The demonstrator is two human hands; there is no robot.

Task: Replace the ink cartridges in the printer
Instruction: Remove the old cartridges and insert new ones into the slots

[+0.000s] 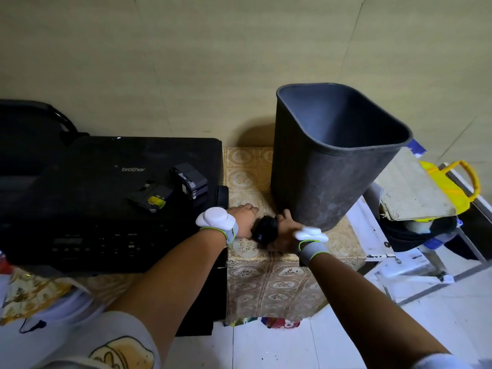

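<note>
Two cartridges (170, 191) lie beyond left hand (243, 218).

White pods (215, 221) on grey wristbands (314, 250), pale sleeves (117, 342).

The two hands meet in a narrow lane of patterned cloth (247, 166) between the black printer (87, 209) and the tall grey bin (327, 161). The bin's base stands just beside the right hand (286, 233), blocking that side. The printer's edge hems in the left hand (243, 218). Two cartridges (170, 191) clutter the printer's lid. Toward the wall the cloth lane lies bare.
</note>
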